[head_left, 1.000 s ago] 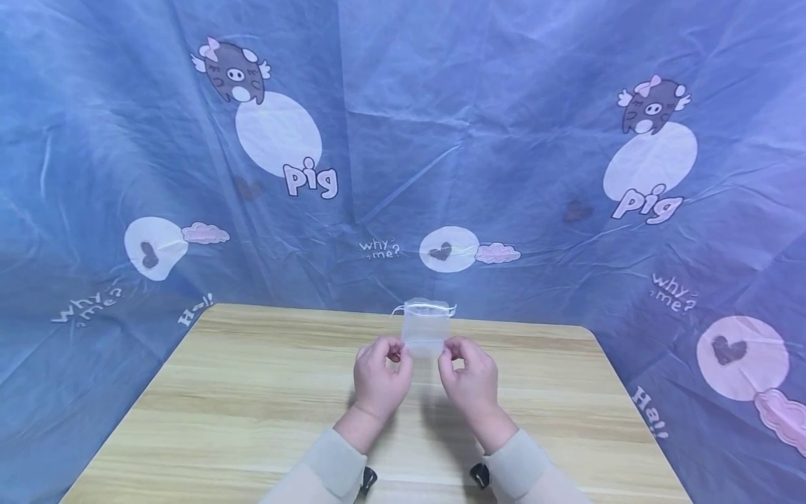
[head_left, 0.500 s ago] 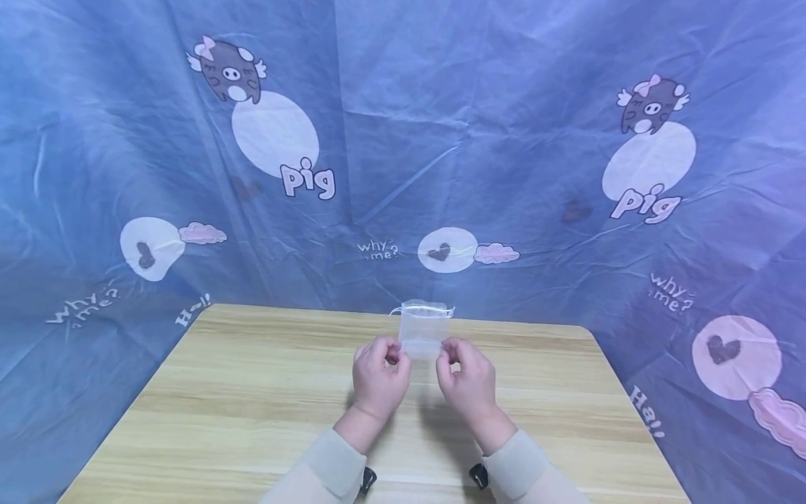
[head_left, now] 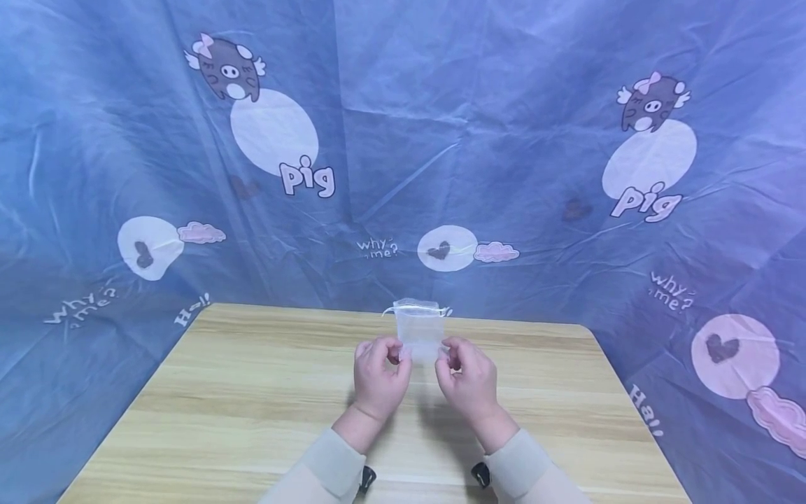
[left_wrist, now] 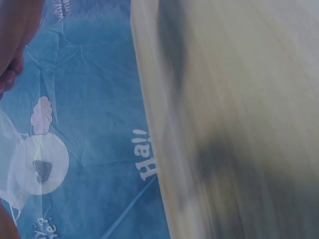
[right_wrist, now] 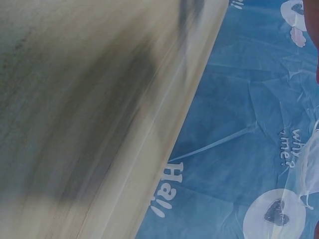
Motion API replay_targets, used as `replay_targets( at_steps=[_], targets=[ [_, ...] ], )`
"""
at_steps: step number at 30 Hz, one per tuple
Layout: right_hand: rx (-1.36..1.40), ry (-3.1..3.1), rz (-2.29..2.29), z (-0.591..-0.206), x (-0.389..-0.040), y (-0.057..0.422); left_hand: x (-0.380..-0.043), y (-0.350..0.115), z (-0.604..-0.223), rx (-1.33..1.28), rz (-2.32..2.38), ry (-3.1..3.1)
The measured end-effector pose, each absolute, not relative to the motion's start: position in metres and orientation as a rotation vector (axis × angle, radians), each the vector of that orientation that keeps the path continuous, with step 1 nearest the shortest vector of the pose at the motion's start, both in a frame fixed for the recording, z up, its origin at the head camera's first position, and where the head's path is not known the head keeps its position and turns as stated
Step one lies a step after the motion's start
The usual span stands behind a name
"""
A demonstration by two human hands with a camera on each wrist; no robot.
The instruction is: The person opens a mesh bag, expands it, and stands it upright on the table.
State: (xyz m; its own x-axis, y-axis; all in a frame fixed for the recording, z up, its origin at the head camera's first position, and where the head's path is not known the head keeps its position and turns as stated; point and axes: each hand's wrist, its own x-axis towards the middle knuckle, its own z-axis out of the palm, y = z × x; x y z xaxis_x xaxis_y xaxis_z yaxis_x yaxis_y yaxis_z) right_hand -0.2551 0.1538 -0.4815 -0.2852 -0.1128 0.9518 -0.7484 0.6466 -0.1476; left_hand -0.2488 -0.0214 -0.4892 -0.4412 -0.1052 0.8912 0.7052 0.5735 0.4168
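Observation:
A small sheer white drawstring pouch [head_left: 420, 327] is held up over the far part of the table in the head view, its gathered mouth and white cord at the top. The left hand [head_left: 380, 374] pinches its lower left corner between thumb and fingers. At the lower right corner the right hand [head_left: 469, 374] pinches it the same way. The pouch hangs flat and see-through, with its bottom edge between the two hands. At the left edge of the left wrist view, part of the pouch [left_wrist: 12, 164] shows; the right wrist view catches its cord side [right_wrist: 311, 169] at the right edge.
The wood-grain table [head_left: 252, 392] lies under both hands. Behind it and along both sides hangs a blue curtain [head_left: 403, 140] printed with pigs, hearts and words. A black strap end [head_left: 368, 479] shows beneath the left sleeve, another [head_left: 481, 475] beneath the right.
The pouch has shifted slightly left between the fingers, its top leaning a little that way. Both hands stay almost in place, still pinching its lower corners.

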Motion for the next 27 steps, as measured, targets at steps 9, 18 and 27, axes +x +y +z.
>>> replay_targets(
  at_steps=[9,18,27],
  targets=[
    [0.734,-1.726,0.672,-0.485,-0.257,0.153,-0.251,-0.024,-0.493,-0.543,-0.955,-1.744],
    [0.713,-1.846,0.818,-0.469,-0.261,0.174,-0.249,-0.034,-0.495,-0.637,-0.962,-1.872],
    [0.359,-2.468,1.278,-0.433,-0.267,0.184,-0.248,-0.038,-0.502,-0.72,-0.907,-1.882]
  ],
)
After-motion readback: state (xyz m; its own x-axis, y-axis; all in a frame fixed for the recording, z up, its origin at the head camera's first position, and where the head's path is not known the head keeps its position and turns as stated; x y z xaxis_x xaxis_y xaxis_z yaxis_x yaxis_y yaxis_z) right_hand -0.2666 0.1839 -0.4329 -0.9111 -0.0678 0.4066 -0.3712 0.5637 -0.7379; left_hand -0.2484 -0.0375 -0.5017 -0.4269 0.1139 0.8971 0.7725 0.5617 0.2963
